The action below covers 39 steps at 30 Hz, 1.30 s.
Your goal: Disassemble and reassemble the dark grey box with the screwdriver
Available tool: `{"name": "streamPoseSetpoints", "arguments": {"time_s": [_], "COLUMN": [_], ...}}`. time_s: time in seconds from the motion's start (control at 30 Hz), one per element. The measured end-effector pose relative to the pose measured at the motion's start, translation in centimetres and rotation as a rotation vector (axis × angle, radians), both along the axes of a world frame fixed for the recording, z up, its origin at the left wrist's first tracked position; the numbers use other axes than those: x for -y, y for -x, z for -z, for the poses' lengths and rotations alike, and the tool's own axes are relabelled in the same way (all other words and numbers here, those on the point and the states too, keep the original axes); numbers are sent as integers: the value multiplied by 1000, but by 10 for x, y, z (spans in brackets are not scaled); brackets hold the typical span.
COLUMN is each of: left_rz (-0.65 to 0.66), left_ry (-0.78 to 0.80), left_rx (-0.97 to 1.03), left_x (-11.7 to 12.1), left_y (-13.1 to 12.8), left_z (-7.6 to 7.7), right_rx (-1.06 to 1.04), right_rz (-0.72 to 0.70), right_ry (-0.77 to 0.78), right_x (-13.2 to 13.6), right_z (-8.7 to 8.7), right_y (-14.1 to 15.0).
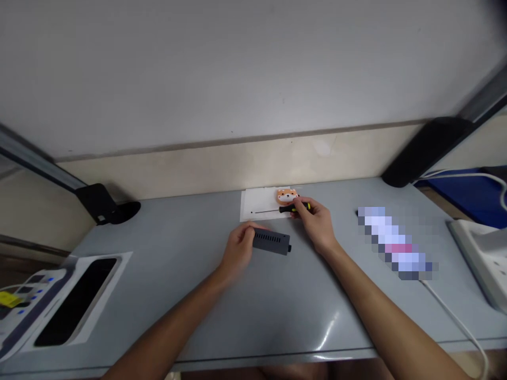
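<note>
My left hand (240,245) grips one end of a dark grey slotted box (271,241) with a small black knob on its far right end. My right hand (315,221) pinches the black and yellow handle of a screwdriver (291,208), whose thin shaft points left over a white sheet of paper (257,198). A small dark speck (251,212), perhaps a screw, lies on the paper close to the screwdriver's tip. Just behind the screwdriver sits an orange and white animal-faced case (287,196). The screwdriver and the box are apart.
On the left, a black phone-like slab (77,303) lies on white paper near a power strip (35,301). To the right are a blurred-out device (392,243) with a white cable (455,316) and a white socket block (483,258). Black posts (425,150) flank the grey desk (170,253).
</note>
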<state>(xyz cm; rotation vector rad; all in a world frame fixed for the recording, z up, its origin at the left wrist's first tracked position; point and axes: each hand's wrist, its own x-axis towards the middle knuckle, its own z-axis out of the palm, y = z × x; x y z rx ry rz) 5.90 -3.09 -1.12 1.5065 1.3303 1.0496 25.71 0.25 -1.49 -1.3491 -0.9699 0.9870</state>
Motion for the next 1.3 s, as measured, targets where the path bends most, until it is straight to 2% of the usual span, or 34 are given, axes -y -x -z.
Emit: {"name": "streamPoseSetpoints", "arguments": {"time_s": [0.23,0.5,0.63,0.8,0.87,0.97,1.07,1.3], "left_rz": [-82,-111,-96,-60,24,221,284,199], "left_ry": [-38,-139,-293,-690,-844,-997,-1071,-1041], "left_rx": [78,10,-88,-254,-372,-575,-641,-592], "left_x": [4,4,5,7,8,8,7,6], "left_y": [-8,-5,6,12,12,12,13,17], "left_z": [5,10,14,13,10,6,6,4], "right_rx": [81,142,182,121,41,-91,-180,-199], "right_rz": [-35,-56,-57,-62,-7,100,178,164], "right_ry": [-69,-104,-107,-95,-102,-138,-173,-189], "right_x": [1,2,3,2,0,-3,-4,-4], "right_z": [1,4,3,1,-1,-5,-11,-17], "right_y": [4,5,6,5,2,-5,-14,-24]}}
